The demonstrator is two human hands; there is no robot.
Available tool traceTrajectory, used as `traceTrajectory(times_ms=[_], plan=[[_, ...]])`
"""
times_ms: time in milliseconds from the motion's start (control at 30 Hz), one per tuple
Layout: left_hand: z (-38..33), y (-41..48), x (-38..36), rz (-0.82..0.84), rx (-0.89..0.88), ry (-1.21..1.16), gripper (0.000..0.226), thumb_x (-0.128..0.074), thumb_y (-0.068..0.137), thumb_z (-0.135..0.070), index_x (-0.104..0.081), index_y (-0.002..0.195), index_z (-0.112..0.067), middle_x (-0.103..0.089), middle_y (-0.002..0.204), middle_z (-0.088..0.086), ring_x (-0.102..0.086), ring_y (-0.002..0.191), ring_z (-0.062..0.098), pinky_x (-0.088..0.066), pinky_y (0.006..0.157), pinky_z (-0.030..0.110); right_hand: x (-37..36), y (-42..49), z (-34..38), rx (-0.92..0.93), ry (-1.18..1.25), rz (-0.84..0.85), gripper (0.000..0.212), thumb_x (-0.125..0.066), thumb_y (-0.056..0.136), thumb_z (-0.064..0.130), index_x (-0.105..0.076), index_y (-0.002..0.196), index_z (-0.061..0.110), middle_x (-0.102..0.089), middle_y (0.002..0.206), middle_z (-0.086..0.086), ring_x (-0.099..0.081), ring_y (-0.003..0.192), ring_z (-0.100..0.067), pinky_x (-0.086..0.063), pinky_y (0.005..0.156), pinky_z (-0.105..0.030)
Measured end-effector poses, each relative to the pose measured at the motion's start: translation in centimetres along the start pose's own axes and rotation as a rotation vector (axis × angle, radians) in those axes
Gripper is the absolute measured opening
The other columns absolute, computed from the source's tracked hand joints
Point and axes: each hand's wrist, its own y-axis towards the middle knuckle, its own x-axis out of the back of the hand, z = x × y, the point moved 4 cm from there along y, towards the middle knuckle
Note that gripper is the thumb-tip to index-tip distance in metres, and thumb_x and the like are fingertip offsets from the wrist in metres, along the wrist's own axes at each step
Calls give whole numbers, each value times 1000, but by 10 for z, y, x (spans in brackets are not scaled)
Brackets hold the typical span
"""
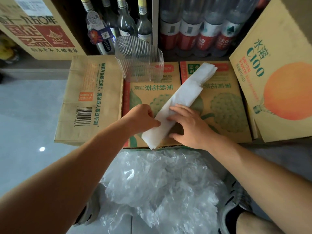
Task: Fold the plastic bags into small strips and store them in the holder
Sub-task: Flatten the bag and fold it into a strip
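A white plastic bag [182, 97], folded into a long strip, lies slantwise on a cardboard box [224, 105]. Its handle end points to the far right and its near end hangs at the box's front edge. My left hand [141, 118] pinches the strip's left edge with curled fingers. My right hand [189, 125] presses flat on the strip's near half, fingers spread. The clear ribbed holder [140, 59] stands on the boxes at the back, apart from both hands. A heap of crumpled clear plastic bags [162, 186] lies on the floor in front of the box.
A flattened carton [87, 98] lies to the left. A tall orange-printed carton [276, 78] leans at the right. Glass bottles [125, 21] and shrink-wrapped water bottles [202, 27] stand behind. My shoes [236, 208] rest on the grey tiled floor [25, 124].
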Motion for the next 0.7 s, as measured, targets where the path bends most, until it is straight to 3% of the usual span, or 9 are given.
traceTrajectory(times_ms=[133, 300, 400, 500, 600, 667, 700], plan=[[9, -4, -6, 73, 66, -160, 33, -83, 81, -26, -60, 102, -17, -60, 87, 2, -57, 69, 17, -41, 57, 27, 0, -1, -1, 13, 21, -18, 58, -87, 73, 32, -67, 125, 17, -45, 155, -7, -32, 149, -27, -26, 122, -48], [20, -10, -14, 149, 181, -520, 19, -76, 87, -9, -65, 103, -11, -66, 96, 11, -66, 79, 19, -56, 53, 26, 4, -3, 1, 43, 29, -24, 59, -88, 74, 31, -67, 127, 16, -45, 156, -6, -29, 151, -28, -23, 124, -48], [24, -15, -17, 251, 268, -867, 24, -72, 90, -2, -64, 112, 1, -69, 104, 17, -71, 85, 23, -61, 61, 31, 9, -9, 10, 167, -81, -193, 40, -86, 77, 21, -72, 113, 10, -59, 142, -8, -46, 140, -32, -39, 115, -53], [18, -23, -19, 304, 318, -1091, 12, -66, 94, -2, -64, 106, 3, -73, 91, 14, -74, 74, 18, -61, 60, 27, 12, -13, 19, 249, -55, -332, 22, -76, 82, 8, -74, 104, 6, -70, 123, -8, -62, 118, -29, -52, 100, -48], [9, -28, -17, 349, 264, -1143, 29, -63, 99, -27, -62, 109, 1, -71, 87, 11, -72, 74, 19, -61, 64, 32, 23, -17, 26, 154, 108, -408, 17, -69, 88, 4, -74, 104, 4, -75, 106, -1, -69, 100, -13, -55, 90, -30], [7, -22, -14, 283, 108, -1131, 52, -47, 100, -58, -62, 117, -11, -68, 110, 8, -66, 104, 22, -54, 90, 42, 31, -20, 24, -64, 344, -455, 9, -68, 95, 9, -73, 101, 5, -72, 86, 10, -68, 80, 1, -52, 71, -18], [6, -19, -12, 236, -5, -1105, 58, -38, 99, -65, -63, 123, -19, -65, 128, 4, -58, 123, 20, -45, 102, 44, 31, -20, 20, -184, 494, -446, 8, -67, 97, 14, -72, 99, 9, -71, 81, 11, -68, 77, -2, -53, 66, -24]])
